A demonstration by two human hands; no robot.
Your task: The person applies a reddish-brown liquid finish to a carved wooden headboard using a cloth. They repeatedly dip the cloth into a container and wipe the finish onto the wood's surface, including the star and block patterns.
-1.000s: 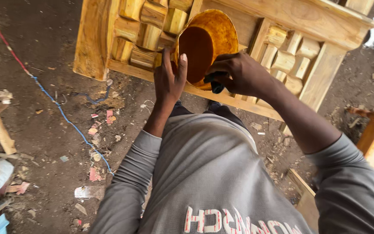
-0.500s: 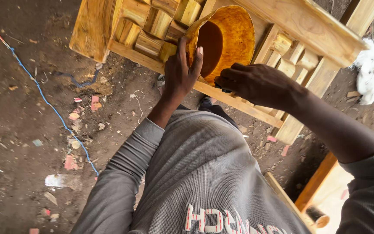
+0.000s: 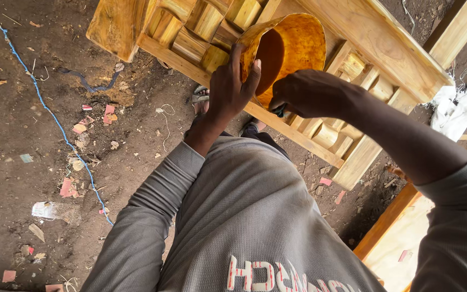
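Left hand [image 3: 229, 89] grips the rim of the orange-stained bowl [image 3: 290, 46], fingers wrapped, above the wooden frame [image 3: 374, 51]. Right hand [image 3: 309, 93] is fisted around a small dark tool [image 3: 280, 111] beside the bowl.

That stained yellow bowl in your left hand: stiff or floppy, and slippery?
The bowl probably flexes: its rim looks bent under the left hand. The glossy brown coating inside suggests a slippery grip. Likely light, since one hand holds it tilted.
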